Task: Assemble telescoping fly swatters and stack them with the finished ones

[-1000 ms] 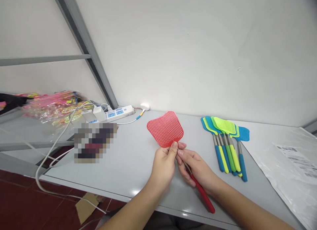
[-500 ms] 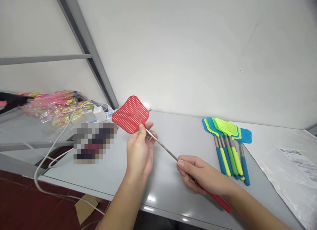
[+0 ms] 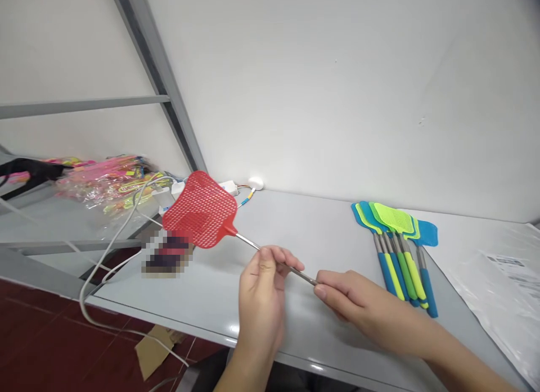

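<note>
A red fly swatter [image 3: 201, 210] with a telescopic metal rod is held above the grey table [image 3: 312, 234], its mesh head pointing left. My left hand [image 3: 264, 291] pinches the thin rod partway along. My right hand [image 3: 358, 307] is closed round the handle end, which is hidden inside the fist. The rod is drawn out long between the two hands and the head.
Several blue and green fly swatters [image 3: 399, 246] lie side by side at the right. A plastic bag with a label [image 3: 502, 291] is at the far right. A power strip [image 3: 228, 187], white cables [image 3: 113, 240] and packets of colourful items [image 3: 105, 175] are at the left.
The rod has been pulled out to full length. The red head moved left and away from my hands, and my left hand slid from the head down onto the rod.
</note>
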The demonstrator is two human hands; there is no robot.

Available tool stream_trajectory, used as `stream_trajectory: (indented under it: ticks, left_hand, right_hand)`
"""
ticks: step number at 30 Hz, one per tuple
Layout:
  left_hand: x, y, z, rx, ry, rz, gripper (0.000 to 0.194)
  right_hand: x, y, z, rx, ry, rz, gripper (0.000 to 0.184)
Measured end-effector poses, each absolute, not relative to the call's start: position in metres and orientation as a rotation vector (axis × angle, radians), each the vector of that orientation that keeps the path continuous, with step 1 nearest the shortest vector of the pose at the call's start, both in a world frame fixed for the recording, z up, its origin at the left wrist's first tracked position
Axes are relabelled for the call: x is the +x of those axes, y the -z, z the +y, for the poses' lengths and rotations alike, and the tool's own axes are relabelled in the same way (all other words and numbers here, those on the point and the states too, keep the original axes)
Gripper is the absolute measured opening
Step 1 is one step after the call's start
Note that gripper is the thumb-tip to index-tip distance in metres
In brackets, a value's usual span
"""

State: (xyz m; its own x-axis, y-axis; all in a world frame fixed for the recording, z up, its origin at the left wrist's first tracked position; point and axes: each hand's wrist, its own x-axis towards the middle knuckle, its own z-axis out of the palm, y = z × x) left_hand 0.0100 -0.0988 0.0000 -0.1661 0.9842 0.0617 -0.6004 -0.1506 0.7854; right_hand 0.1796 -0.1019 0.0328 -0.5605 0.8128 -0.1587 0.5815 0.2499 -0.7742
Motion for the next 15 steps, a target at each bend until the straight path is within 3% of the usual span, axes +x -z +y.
stream_trajectory:
  ticks: [10, 15]
  left_hand:
    - [-0.023, -0.023, -0.076, 0.583, -1.765, 0.658, 0.026]
    - [-0.010, -0.029, -0.074, 0.570, -1.772, 0.611, 0.025]
  right_hand:
    - [0.236, -0.015, -0.146, -1.316, -0.311, -2.438, 0.026]
    - [0.256, -0.023, -0.162, -1.545, -0.198, -2.452, 0.027]
